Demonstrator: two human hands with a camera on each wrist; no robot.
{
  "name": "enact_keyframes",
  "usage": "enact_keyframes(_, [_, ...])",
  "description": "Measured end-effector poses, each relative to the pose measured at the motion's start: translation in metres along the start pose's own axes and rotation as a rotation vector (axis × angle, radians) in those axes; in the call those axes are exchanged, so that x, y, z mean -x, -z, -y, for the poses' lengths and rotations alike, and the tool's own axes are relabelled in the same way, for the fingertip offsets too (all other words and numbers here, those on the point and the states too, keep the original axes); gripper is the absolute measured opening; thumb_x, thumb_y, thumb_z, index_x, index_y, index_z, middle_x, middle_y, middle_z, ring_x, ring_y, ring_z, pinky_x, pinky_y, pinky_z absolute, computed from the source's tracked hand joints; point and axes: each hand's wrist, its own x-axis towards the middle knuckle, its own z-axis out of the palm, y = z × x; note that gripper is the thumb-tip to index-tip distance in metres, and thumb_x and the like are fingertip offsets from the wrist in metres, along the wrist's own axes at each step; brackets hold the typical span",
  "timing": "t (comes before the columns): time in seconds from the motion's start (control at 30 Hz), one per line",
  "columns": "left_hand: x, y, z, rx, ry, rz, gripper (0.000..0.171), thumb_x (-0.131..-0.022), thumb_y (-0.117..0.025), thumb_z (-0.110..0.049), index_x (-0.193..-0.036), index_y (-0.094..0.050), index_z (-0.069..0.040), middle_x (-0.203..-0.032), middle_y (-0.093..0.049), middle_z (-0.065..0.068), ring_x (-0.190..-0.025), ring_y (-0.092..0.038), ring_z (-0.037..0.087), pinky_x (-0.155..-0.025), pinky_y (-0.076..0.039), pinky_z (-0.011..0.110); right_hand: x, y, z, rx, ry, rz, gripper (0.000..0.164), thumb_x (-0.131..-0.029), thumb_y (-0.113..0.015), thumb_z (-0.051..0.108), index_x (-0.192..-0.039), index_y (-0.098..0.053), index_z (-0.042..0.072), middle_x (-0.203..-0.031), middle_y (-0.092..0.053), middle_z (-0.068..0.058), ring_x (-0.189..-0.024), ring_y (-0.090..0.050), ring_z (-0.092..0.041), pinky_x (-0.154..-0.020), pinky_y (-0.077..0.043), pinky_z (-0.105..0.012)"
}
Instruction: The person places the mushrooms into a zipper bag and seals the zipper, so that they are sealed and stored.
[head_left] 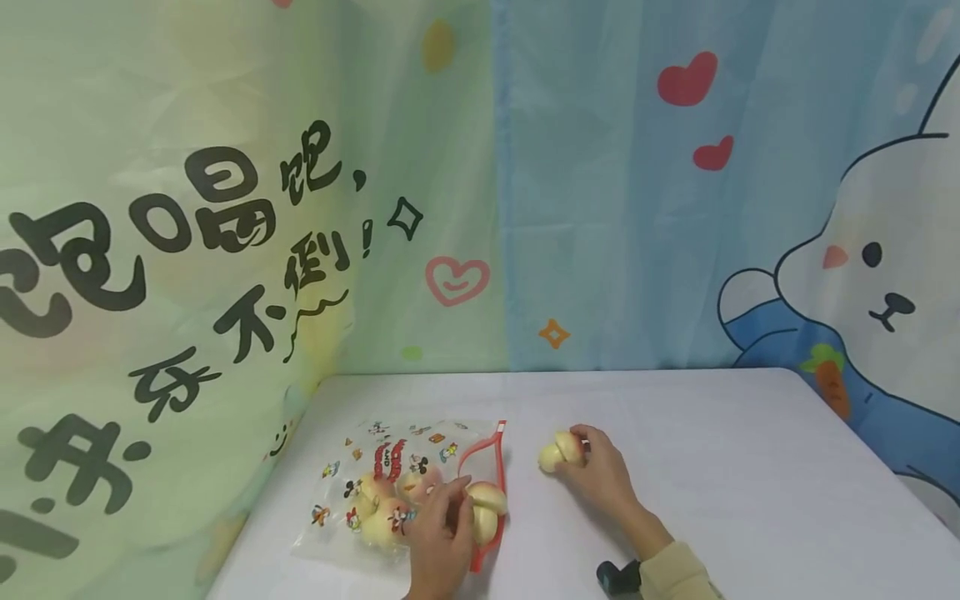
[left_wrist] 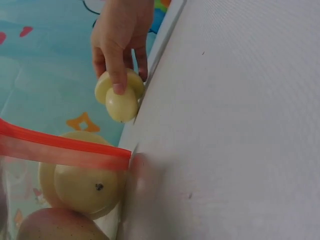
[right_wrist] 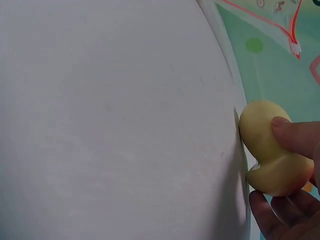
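A clear zip bag [head_left: 337, 521] with printed cartoon figures and a red-edged mouth lies on the table. Several pale yellow, pink-tinged toy mushrooms [head_left: 382, 521] show inside it. At the bag's mouth my left hand [head_left: 442, 533] pinches the edge of the film, and the mouth gapes. Right beside those fingers a toy mushroom [head_left: 486, 510] lies in the opening; the red edge [left_wrist: 65, 150] crosses it in the left wrist view. To the right of the bag, my right hand [head_left: 603, 475] holds another toy mushroom [right_wrist: 267, 135] between thumb and fingers, its stem toward the bag.
The white table [head_left: 750, 500] extends to the right and behind the hands. A printed curtain [head_left: 600, 208] hangs along its back edge. A small black object [head_left: 618, 577] sits beside the right sleeve.
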Motion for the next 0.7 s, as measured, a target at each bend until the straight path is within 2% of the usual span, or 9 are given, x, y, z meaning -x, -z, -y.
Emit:
enact_keyframes(0.23, [0.001,0.0,-0.001,-0.01,0.06,0.031,0.031,-0.081,-0.069,0.006,-0.108,-0.067,-0.01,-0.083,-0.057,-0.008,-0.071,-0.049,0.001,-0.062,-0.041,0.013,0.022,-0.005,0.013,-0.084,0.048,0.009,0.064,-0.072,-0.085,0.012,-0.128,-0.055,0.002,-0.124,-0.06,-0.012,-0.109,-0.061,-0.028,-0.089,-0.051,-0.042])
enact_keyframes(0.57, [0.001,0.002,-0.002,0.0,0.045,0.032,0.032,-0.08,-0.069,0.007,-0.108,-0.066,-0.009,-0.082,-0.057,-0.007,-0.068,-0.048,0.001,-0.06,-0.041,0.013,0.047,-0.003,0.029,-0.191,0.089,0.038,0.062,-0.068,-0.088,0.009,-0.123,-0.058,0.006,-0.12,-0.062,-0.006,-0.107,-0.062,-0.027,-0.083,-0.054,-0.027])
enact_keyframes(0.7, [-0.001,0.002,-0.002,0.017,0.003,0.011,0.035,-0.079,-0.069,0.01,-0.108,-0.066,-0.01,-0.082,-0.057,-0.007,-0.068,-0.049,0.001,-0.059,-0.041,0.013,0.058,-0.006,0.032,-0.231,0.121,0.044,0.061,-0.065,-0.088,0.005,-0.119,-0.06,0.007,-0.118,-0.062,-0.004,-0.105,-0.063,-0.028,-0.08,-0.054,-0.022])
